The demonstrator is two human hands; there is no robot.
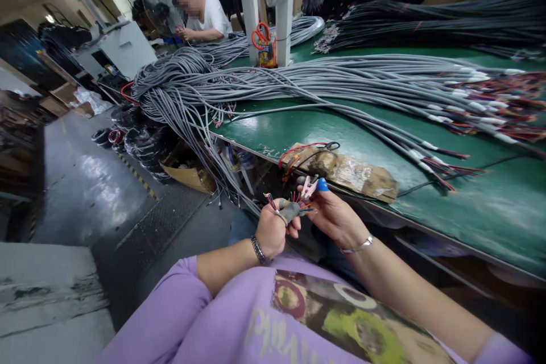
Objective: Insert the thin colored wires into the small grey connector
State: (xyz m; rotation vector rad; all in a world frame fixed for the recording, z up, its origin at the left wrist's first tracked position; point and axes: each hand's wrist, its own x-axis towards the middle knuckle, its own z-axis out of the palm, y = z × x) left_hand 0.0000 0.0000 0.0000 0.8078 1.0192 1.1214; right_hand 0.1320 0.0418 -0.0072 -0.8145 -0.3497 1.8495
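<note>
My left hand (273, 230) is closed in front of my body around a cable's thin coloured wires (269, 200), with a grey covering (290, 211) on a digit. Just to its right is my right hand (336, 217), with blue tape (323, 184) on its thumb tip. It pinches a small pink clip-like piece (307, 187), whose exact kind I cannot make out. More fine wire ends (306, 210) fan out between the two hands. Both hands are close to the table edge, below a taped wooden block (345, 169) with red and black leads.
Long grey cables (264, 84) lie across the green table (264, 125) and hang over its left end. Black cables (418, 20) lie behind. Orange scissors (261, 36) stand by a white post (283, 31). A co-worker (209, 17) sits beyond. A cardboard box (187, 173) is on the floor.
</note>
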